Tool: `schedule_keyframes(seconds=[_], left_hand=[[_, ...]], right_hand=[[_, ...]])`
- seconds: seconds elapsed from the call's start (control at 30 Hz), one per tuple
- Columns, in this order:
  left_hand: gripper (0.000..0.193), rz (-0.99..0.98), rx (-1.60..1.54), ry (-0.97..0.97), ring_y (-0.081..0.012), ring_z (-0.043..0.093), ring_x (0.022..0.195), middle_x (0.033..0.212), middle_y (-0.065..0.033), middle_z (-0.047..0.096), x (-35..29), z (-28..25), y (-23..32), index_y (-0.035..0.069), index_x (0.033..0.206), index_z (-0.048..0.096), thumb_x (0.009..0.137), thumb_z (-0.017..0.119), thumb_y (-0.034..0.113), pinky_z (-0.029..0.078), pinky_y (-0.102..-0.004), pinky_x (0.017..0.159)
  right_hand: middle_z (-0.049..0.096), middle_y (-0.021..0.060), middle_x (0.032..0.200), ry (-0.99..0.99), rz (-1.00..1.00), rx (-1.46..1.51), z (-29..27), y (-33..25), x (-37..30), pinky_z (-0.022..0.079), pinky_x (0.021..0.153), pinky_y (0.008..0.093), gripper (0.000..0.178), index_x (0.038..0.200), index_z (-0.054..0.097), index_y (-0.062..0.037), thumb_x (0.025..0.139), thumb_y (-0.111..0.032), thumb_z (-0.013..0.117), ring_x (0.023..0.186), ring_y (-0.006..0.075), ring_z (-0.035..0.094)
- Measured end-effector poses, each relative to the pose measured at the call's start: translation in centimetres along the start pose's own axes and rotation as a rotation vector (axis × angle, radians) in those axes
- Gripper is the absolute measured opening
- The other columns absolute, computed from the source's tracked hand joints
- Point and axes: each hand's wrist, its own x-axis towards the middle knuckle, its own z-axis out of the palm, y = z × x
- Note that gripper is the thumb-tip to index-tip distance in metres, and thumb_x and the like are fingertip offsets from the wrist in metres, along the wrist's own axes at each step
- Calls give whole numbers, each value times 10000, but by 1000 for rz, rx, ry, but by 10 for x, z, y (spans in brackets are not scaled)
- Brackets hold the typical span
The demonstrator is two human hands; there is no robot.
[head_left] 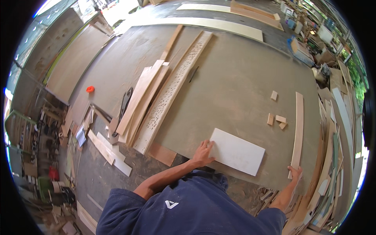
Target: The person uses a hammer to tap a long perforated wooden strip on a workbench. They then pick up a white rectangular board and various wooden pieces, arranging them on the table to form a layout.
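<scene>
A white rectangular board [238, 152] lies flat near the front edge of the worktable [235, 86]. At its left end rests my left hand [203, 153], fingers apart and the tips touching the board's edge. On the right, a long narrow wooden strip [298, 129] lies lengthwise away from me. My right hand [295, 172] has its fingers closed round the strip's near end. Between board and strip are several small wooden blocks; one block [274, 95] sits farther off, apart from the others near another block [270, 119].
Left of centre lies a long board full of holes [172, 92], beside stacked wooden planks [141, 102]. A dark clamp-like tool [125, 103] and an orange ring-shaped thing [90, 89] are farther left. Offcuts [331, 156] crowd the right side. More scraps [111, 152] lie at lower left.
</scene>
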Motion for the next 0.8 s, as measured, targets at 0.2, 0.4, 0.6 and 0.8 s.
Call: schedule_keyframes(seconds=[0.2,0.4,0.6,0.8], left_hand=[[995,43,79,-38,-425,314,1463,1588,-261,294,-17,3,1,25,1571,351,773,858,333,338,-516,1191],[1286,535,340,-261,-402,7,1598,1713,-268,-1,7,-13,33,75,1642,215,656,886,555,166,-640,1239],[1395,499,388,-317,-372,-9,1604,1727,-221,2,52,-2,42,238,1671,165,563,795,804,101,-653,1248],[1165,500,404,-210,-340,12,1609,1745,-133,43,29,-4,16,316,1666,179,732,687,793,97,-681,1238]], right_hand=[[519,147,1411,155,-151,-84,-17,-20,-51,409,1097,517,849,1391,583,-29,611,-197,874,1311,387,493],[547,73,1321,156,-664,55,-19,-61,-94,385,1088,474,873,1369,593,-107,546,-64,880,1254,321,513],[560,90,1221,-102,-1047,10,25,-164,-121,330,1110,437,873,1310,639,-59,459,-132,818,1225,306,516],[555,84,1193,-362,-1113,-57,56,-227,-123,318,1137,444,898,1332,670,-129,445,-154,808,1205,315,513]])
